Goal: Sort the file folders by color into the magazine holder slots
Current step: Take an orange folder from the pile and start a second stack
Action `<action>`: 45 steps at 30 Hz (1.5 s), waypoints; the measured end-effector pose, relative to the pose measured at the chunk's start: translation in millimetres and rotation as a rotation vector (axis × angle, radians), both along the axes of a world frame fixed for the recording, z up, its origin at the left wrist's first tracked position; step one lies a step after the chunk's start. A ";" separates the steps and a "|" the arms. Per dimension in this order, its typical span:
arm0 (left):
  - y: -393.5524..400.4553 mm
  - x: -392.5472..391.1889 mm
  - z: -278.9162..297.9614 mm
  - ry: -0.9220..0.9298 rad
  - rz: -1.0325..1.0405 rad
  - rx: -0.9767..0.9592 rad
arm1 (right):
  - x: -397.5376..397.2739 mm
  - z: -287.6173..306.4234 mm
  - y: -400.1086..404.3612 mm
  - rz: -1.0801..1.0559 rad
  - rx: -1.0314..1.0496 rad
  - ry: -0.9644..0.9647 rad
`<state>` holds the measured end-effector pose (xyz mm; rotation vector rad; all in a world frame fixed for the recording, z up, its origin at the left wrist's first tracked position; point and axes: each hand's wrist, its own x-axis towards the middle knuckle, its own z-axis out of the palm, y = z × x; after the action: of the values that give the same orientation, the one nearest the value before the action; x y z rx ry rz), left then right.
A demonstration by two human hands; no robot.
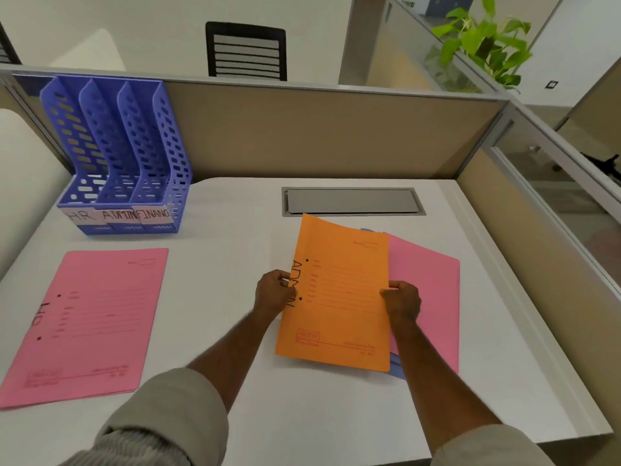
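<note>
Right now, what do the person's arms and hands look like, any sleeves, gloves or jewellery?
Both hands, left and right, are bare: no gloves, rings or watch visible. The forearms are uncovered, with light grey-beige sleeves pushed up near the elbows, ribbed in texture.

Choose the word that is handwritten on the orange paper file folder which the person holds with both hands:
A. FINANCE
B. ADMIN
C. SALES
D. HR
B. The orange paper file folder, gripped at its side edges by the left hand and the right hand, shows "ADM" in black letters along its left edge; the left fingers hide part of the word.
</note>
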<state>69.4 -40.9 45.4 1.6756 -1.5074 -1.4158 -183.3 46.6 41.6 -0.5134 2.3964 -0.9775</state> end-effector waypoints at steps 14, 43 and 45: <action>-30.7 128.5 9.5 -0.160 0.091 0.075 | 115.5 3.8 -56.5 0.226 -0.024 -0.026; -40.3 203.2 -25.4 -0.642 0.050 0.092 | 207.8 -31.8 -90.4 0.380 0.177 0.043; -40.5 204.0 -29.4 -0.685 0.027 0.069 | 208.1 -32.1 -89.0 0.397 0.196 0.067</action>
<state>273.4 -81.4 16.0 2.3635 -1.7697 -0.9160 24.8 -42.3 9.5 -0.9134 2.2899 -0.5548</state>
